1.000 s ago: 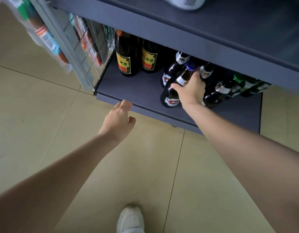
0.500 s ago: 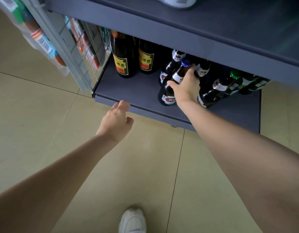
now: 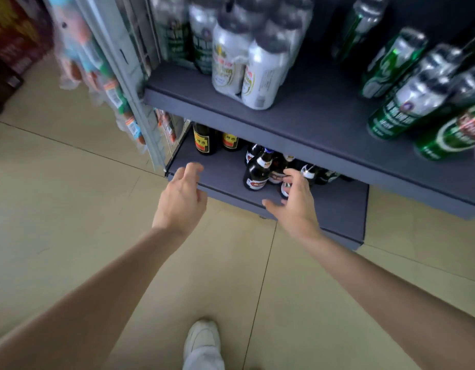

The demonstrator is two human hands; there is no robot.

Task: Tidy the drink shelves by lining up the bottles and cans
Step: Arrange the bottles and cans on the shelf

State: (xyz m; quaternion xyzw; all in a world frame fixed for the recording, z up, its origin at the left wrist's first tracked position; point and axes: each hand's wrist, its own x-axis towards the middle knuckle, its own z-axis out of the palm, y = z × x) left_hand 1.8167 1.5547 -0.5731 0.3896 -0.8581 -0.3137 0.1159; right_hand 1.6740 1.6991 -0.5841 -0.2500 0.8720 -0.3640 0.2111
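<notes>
Grey shelves (image 3: 324, 121) over beige floor (image 3: 57, 209)

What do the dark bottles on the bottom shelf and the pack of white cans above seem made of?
Dark bottles: probably glossy brown glass, given the sheen and paper-looking labels. White cans: likely metal, wrapped in clear plastic film whose wrinkles catch light. Motion blur leaves both uncertain.

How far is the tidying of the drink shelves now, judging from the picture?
Partly done. On the bottom shelf the two yellow-label bottles stand side by side at the back. In hand: neither hand holds anything; the right hand hovers open by the dark beer bottles, the left hand near the shelf's edge. Left: those bottles stand clustered, and the green cans above look unaligned.
</notes>
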